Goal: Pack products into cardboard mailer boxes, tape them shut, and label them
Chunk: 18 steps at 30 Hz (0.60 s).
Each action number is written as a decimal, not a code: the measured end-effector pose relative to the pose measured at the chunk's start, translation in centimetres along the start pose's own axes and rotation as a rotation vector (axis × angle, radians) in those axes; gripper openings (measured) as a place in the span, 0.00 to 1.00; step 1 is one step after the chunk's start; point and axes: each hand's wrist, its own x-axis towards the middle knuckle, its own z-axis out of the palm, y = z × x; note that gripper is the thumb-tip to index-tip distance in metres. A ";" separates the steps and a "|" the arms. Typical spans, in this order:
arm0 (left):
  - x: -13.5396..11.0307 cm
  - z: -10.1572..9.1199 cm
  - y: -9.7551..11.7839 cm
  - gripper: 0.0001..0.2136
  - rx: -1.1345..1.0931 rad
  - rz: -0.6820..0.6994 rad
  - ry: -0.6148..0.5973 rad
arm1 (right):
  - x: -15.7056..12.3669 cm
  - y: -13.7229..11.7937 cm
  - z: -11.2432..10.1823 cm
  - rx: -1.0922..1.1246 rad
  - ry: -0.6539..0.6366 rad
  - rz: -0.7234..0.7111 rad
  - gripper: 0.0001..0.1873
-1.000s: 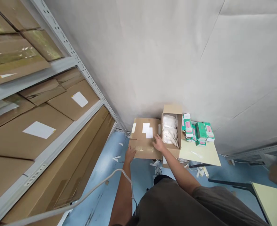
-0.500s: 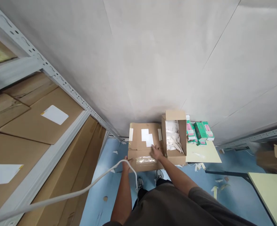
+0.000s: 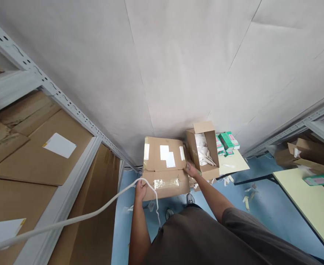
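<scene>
A left hand (image 3: 141, 190) gripped the left edge of a brown carton (image 3: 162, 176) low down, toward its near corner, as a right hand (image 3: 191, 170) held its right edge about midway; both grips were narrow on the cardboard, the fingers beneath hidden. White labels (image 3: 170, 159) and shiny tape (image 3: 166, 183) marked the carton's top. A white cord (image 3: 95, 212) crossed in front of the left hand. Just right of the carton sat an open box (image 3: 192, 147) of white items (image 3: 203, 151), leaving little room along that edge; whether the two touched could not be told. Farther right of the carton, green packs (image 3: 226, 140) lay on a table (image 3: 233, 165). A gray wall (image 3: 184, 73) rose beyond the carton's far edge. Blue floor (image 3: 123, 221) opened below its near edge, by the shoes (image 3: 190, 198), and between its left edge and a rack (image 3: 65, 97). A second table (image 3: 296, 184) stood well right of the carton.
</scene>
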 end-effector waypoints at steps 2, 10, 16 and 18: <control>-0.1 -2.3 -0.2 0.32 -0.079 -0.038 0.011 | -0.7 -1.7 0.6 0.146 -0.060 0.099 0.41; -1.5 -7.9 2.0 0.43 -0.333 -0.103 -0.056 | -4.0 -6.8 2.1 0.648 -0.203 0.208 0.50; -3.1 -8.9 7.7 0.49 -0.354 -0.096 -0.040 | -4.3 -9.6 -0.6 0.843 -0.306 0.117 0.52; -3.8 -8.9 8.9 0.48 -0.357 -0.039 -0.002 | -4.1 -11.0 -1.8 0.892 -0.308 0.045 0.53</control>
